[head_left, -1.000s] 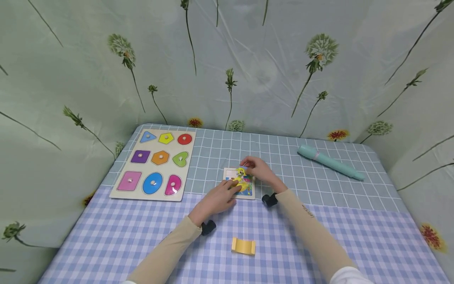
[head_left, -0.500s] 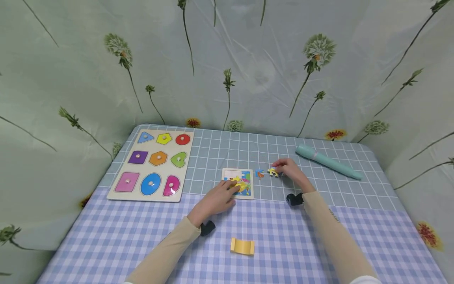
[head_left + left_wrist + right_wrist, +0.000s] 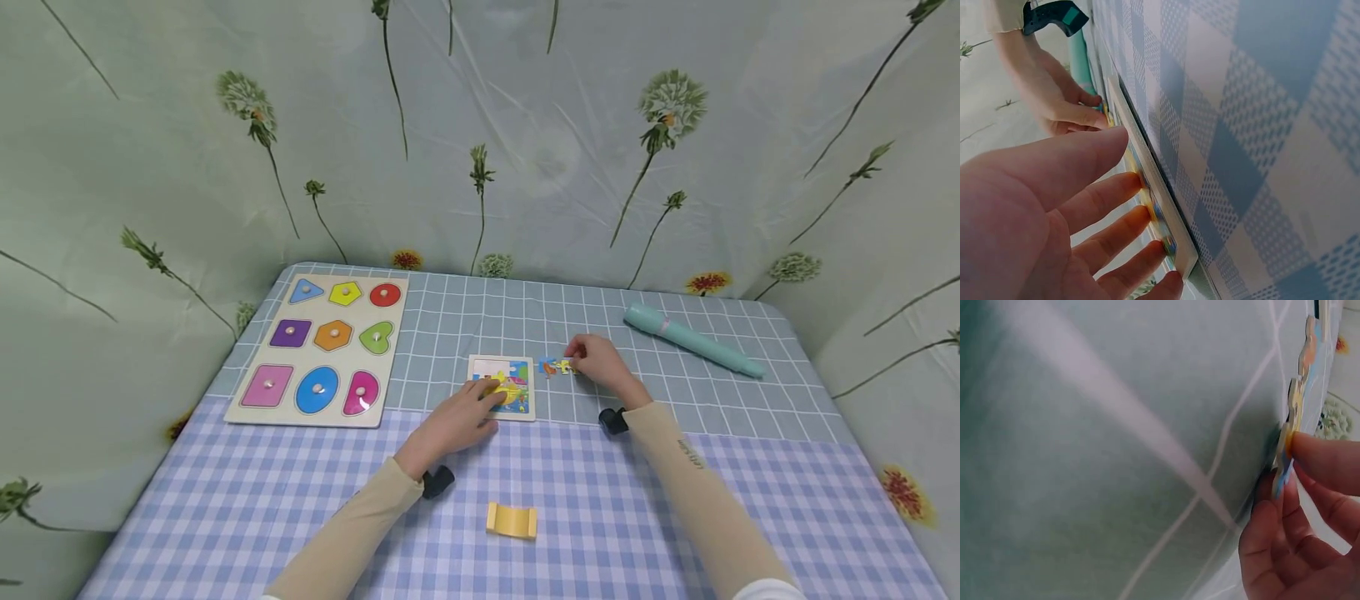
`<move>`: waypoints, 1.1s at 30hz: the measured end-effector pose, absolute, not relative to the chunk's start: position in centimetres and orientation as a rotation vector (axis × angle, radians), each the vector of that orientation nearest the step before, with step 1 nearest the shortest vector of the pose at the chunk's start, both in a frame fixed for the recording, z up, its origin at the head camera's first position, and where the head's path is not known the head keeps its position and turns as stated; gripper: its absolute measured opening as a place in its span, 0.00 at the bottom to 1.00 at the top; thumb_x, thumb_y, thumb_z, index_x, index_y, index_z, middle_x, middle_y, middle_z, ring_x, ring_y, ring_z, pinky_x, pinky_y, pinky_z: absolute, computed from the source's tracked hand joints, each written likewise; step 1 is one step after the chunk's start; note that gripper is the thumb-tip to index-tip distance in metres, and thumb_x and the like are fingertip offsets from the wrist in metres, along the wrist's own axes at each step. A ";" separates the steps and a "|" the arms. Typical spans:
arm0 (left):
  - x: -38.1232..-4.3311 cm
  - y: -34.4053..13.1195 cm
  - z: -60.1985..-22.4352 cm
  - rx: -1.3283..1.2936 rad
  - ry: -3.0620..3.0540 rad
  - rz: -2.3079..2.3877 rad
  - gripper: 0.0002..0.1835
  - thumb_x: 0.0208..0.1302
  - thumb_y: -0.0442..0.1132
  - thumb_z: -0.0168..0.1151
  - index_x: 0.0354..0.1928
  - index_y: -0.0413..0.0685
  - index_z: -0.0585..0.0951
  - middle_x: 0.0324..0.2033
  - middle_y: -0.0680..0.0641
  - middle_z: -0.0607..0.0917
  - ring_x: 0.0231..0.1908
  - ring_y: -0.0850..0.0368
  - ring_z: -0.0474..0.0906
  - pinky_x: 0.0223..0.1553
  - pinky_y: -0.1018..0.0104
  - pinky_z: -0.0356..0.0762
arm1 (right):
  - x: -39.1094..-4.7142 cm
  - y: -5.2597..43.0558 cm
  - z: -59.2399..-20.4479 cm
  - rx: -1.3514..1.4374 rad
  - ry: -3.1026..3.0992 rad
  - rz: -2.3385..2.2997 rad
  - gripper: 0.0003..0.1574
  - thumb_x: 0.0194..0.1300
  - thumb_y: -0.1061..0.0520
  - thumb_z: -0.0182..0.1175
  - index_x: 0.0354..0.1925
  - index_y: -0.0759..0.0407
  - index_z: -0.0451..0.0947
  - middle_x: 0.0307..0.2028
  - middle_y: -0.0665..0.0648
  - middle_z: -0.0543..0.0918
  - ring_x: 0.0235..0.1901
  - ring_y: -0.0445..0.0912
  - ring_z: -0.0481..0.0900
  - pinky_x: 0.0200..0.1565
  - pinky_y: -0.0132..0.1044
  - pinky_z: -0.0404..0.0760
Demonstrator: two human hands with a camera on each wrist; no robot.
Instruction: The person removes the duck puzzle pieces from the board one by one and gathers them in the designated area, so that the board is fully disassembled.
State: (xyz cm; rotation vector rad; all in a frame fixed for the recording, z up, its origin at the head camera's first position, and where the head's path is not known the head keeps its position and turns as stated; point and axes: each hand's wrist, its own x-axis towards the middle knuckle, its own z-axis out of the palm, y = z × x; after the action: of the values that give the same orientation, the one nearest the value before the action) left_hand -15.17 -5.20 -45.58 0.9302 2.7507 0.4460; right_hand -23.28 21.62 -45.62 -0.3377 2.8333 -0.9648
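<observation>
A small jigsaw puzzle in a wooden frame (image 3: pixel 533 404) lies mid-table, its picture yellow and blue with a pale bare patch at upper left. The fingertips of my left hand (image 3: pixel 453 419) rest on the picture, fingers spread and nearly straight in the left wrist view; they hide part of it. Just right of the frame, my right hand (image 3: pixel 602 365) pinches a yellow and blue jigsaw piece (image 3: pixel 1286 447) between thumb and fingers, close over the cloth. A blue and orange jigsaw piece (image 3: pixel 548 366) lies between the frame and the pinched piece, right at its edge.
A large knob puzzle board (image 3: pixel 318 312) of coloured shapes lies at the left. A teal tube-like object (image 3: pixel 693 340) is at the back right. Nearer me is a small yellow curved block (image 3: pixel 512 521) on the checked cloth (image 3: pixel 585 517).
My right hand has carried the yellow jigsaw piece from over the puzzle out to the right, then slightly back left beside the blue and orange piece. The left hand stays on the puzzle.
</observation>
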 end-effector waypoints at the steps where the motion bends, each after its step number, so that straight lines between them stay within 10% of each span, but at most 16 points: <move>1: -15.2 -5.2 -45.6 0.933 2.748 0.447 0.25 0.69 0.44 0.57 0.66 0.45 0.71 0.68 0.41 0.64 0.68 0.43 0.57 0.63 0.50 0.63 | -23.3 21.6 -45.6 -0.345 2.858 -0.917 0.04 0.55 0.69 0.59 0.32 0.66 0.77 0.26 0.56 0.75 0.28 0.48 0.70 0.31 0.38 0.70; 21: -15.2 -5.0 -45.8 1.035 2.809 0.416 0.23 0.68 0.44 0.59 0.63 0.46 0.74 0.64 0.39 0.66 0.65 0.43 0.60 0.67 0.51 0.55 | -22.2 16.7 -45.3 -0.786 2.689 -0.933 0.19 0.59 0.67 0.61 0.51 0.61 0.80 0.42 0.60 0.74 0.37 0.50 0.71 0.39 0.42 0.73; 33: -15.5 -4.7 -45.9 1.111 2.785 0.415 0.22 0.68 0.41 0.59 0.61 0.39 0.74 0.64 0.41 0.69 0.66 0.45 0.61 0.67 0.55 0.55 | -21.8 15.5 -45.3 -0.901 2.716 -0.784 0.14 0.61 0.66 0.60 0.45 0.58 0.84 0.48 0.62 0.73 0.48 0.57 0.69 0.48 0.51 0.70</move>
State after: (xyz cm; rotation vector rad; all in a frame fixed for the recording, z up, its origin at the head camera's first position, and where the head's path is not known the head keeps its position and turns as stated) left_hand -15.48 -4.66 -45.94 1.1112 2.7848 0.4151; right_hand -21.78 15.54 -45.34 -0.9011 2.7164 -0.7842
